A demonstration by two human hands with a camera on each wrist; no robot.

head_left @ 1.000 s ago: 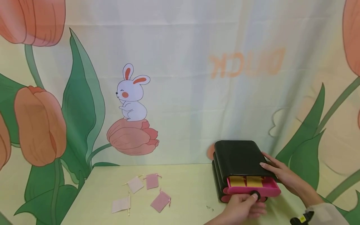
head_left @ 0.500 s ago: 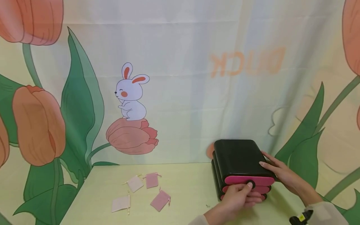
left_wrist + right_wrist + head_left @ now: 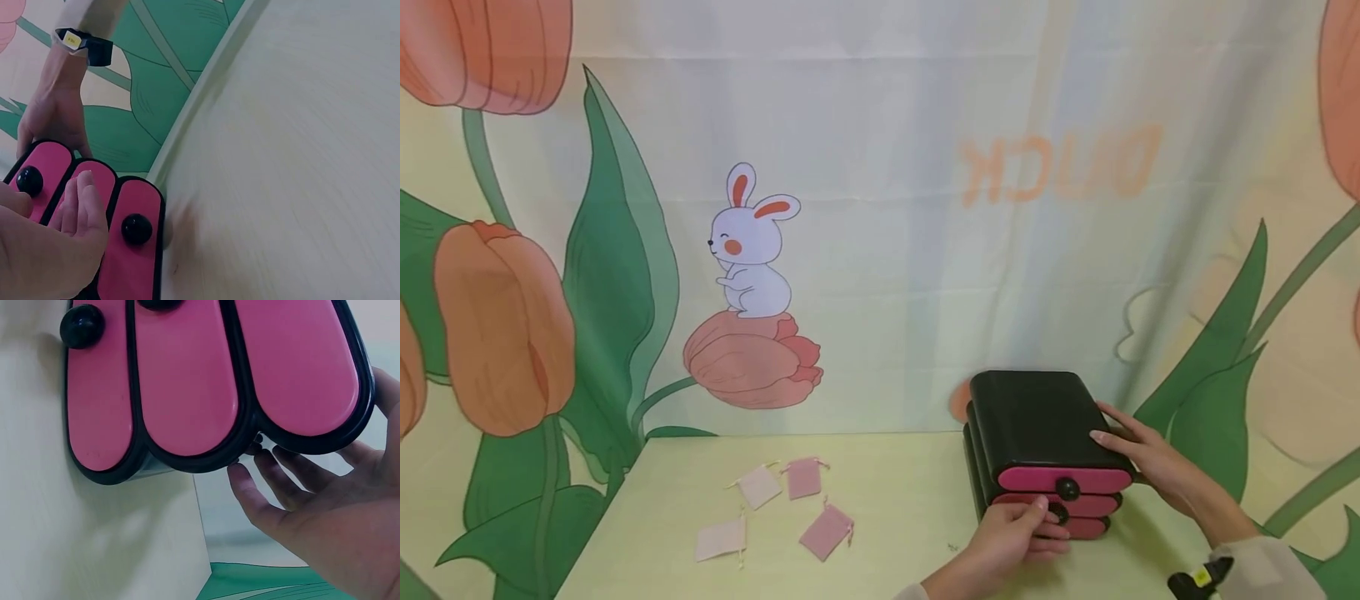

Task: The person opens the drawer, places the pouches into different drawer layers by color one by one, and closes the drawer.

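Observation:
A small black cabinet (image 3: 1037, 417) with three stacked pink-fronted drawers stands at the right of the table. Its top drawer (image 3: 1022, 479) is closed, and a round black knob (image 3: 1067, 488) sits on that front. Just left of the middle drawer's knob (image 3: 1058, 512) is my left hand (image 3: 1000, 546), its fingers loosely extended and holding nothing. In the left wrist view those fingers cover part of the middle drawer front. My right hand (image 3: 1161, 467) holds the cabinet's right side, thumb on the top edge and fingers (image 3: 253, 497) along the side beneath the upper tier.
Several small drawstring pouches lie on the table's left: a pale one (image 3: 760, 487), another pale one (image 3: 720, 540), a pink one (image 3: 805, 479) and a darker pink one (image 3: 827, 532). A printed curtain (image 3: 880, 250) hangs behind the table (image 3: 910, 475).
The top drawer, pulled out with yellow contents showing a second ago, has been pushed in. My left hand has left its knob and moved down and left. The right hand stays put.

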